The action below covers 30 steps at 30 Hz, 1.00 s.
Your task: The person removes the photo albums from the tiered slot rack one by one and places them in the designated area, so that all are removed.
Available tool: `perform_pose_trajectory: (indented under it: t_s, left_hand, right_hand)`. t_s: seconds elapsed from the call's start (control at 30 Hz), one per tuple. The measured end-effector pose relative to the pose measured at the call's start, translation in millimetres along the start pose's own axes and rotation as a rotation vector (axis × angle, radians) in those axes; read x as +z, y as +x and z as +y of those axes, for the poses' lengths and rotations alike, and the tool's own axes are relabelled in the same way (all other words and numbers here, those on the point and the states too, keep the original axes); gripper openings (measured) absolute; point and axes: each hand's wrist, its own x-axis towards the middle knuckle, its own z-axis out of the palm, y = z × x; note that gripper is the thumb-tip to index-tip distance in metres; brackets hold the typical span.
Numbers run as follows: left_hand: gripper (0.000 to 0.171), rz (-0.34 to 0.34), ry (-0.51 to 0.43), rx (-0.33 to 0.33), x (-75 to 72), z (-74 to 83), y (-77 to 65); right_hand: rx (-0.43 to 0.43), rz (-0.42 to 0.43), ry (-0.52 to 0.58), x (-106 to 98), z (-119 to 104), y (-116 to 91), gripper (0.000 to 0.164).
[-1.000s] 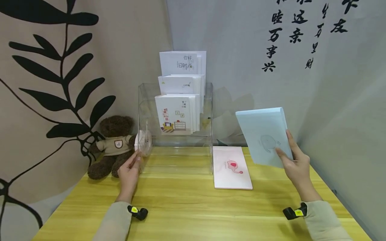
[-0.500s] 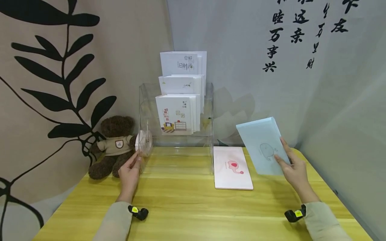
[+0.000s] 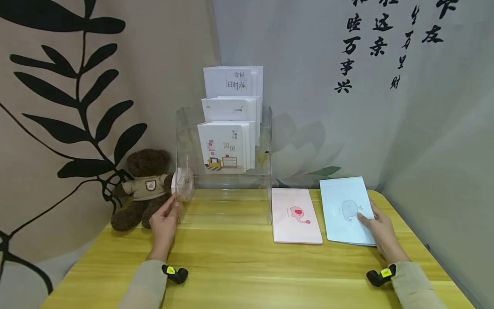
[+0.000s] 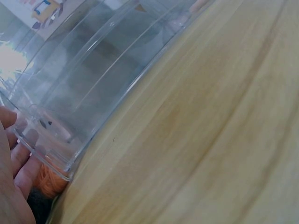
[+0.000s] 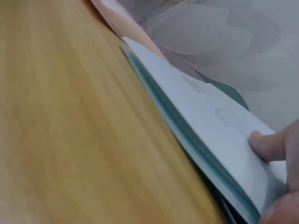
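My right hand (image 3: 380, 229) holds a light blue notebook (image 3: 343, 201) with a whale-like drawing on its cover, by its right edge. The thumb (image 5: 268, 144) presses on the cover, and the fingers are hidden beneath. The notebook lies low over the table, to the right of a pink notebook (image 3: 293, 231) with a red elephant drawing. On the other side, my left hand (image 3: 164, 223) grips the left front edge of a clear acrylic rack (image 3: 224, 182). Its fingers (image 4: 25, 170) lie along the outside of the panel in the left wrist view.
White booklets (image 3: 225, 150) stand in three tiers in the rack. A brown teddy bear (image 3: 148, 189) sits left of it, and a round white object (image 3: 183, 182) shows near the rack's left side. Behind the wooden table (image 3: 247, 270) hangs a printed cloth (image 3: 308, 64).
My right hand has lowered the blue notebook from above the table to just over its surface, beside the pink notebook, and turned it straighter. My left hand stays on the rack.
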Motion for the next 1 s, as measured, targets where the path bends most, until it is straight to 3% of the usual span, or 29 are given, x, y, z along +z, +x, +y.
perform_pose_trajectory:
  t_s: [0.33, 0.77, 1.0]
  left_hand:
    - [0.034, -0.027, 0.001, -0.028, -1.3, 5.8, -1.7]
    - [0.033, -0.022, 0.022, -0.018, 0.2, 6.4, -3.1]
    - [0.032, -0.013, 0.021, -0.024, 0.0, 5.3, -2.2]
  right_hand:
    - [-0.011, 0.002, -0.057, 2.6, 1.5, -1.3, 0.078]
    - [-0.098, 0.071, -0.341, 8.8, -1.8, -7.1, 0.076]
    - [-0.121, 0.048, -0.466, 7.3, 1.9, -2.3, 0.076]
